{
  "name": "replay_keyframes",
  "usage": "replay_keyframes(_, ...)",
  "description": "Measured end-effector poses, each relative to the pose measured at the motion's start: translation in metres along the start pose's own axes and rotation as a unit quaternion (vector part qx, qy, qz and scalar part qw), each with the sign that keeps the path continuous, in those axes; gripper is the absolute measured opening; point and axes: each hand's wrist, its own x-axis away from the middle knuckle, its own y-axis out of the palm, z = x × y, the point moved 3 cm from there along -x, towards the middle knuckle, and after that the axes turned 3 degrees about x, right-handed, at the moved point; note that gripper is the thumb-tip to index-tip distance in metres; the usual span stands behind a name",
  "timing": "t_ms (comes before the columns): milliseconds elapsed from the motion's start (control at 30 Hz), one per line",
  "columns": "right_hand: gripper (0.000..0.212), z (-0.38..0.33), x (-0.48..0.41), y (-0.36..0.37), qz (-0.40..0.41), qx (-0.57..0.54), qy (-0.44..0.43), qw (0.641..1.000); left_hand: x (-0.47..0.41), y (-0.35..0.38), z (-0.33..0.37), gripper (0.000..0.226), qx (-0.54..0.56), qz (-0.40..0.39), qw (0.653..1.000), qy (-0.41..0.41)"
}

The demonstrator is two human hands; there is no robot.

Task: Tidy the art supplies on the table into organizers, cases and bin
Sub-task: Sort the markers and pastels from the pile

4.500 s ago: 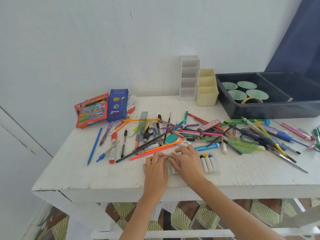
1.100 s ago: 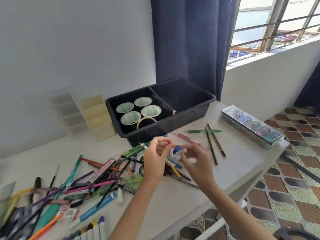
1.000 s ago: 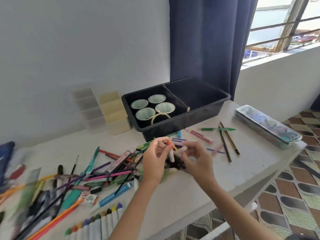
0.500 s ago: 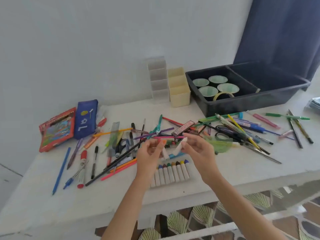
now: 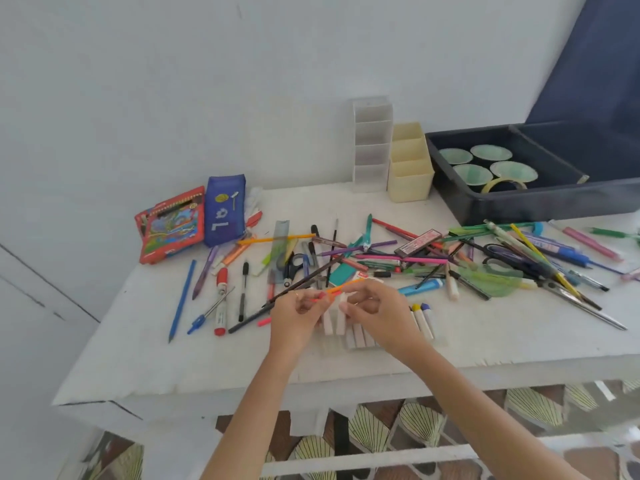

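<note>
Clutter is spread across the white table (image 5: 121, 358). At the far left a red pencil box (image 5: 169, 225) is laid against a blue pouch (image 5: 225, 209). In front of them a blue pencil (image 5: 181, 299) and a red-capped marker (image 5: 220, 301) are seen lying apart from the main heap. Near the front edge the left hand (image 5: 294, 318) is held with its fingers curled, and a white-wrapped crayon (image 5: 327, 323) is pinched in it, nearly upright. Just beside it the right hand (image 5: 379, 311) is curled likewise, and a second crayon (image 5: 341, 322) is gripped at its fingertips; the two crayons are held side by side. A crayon row (image 5: 423, 322) is laid flat on the table, partly hidden under the right hand. Behind the hands a tangle of pens (image 5: 381, 261) is piled. By the back wall a white organizer (image 5: 372, 143) and a cream organizer (image 5: 410, 168) are stood side by side. To the right a dark bin (image 5: 519, 206) is set, with a tape roll (image 5: 504, 184) in its left compartment.
</note>
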Motion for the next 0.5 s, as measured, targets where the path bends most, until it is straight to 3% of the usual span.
replay_keyframes(267, 0.022, 0.001, -0.002, 0.004, -0.044, 0.198, -0.051, 0.978, 0.003, 0.003, -0.001, 0.020, -0.076, 0.014, 0.996, 0.041)
replay_keyframes(500, 0.029, 0.006, -0.003, 0.013, -0.060, 0.352, -0.066, 0.932, 0.006, 0.002, -0.005, 0.026, -0.049, 0.023, 0.998, 0.020)
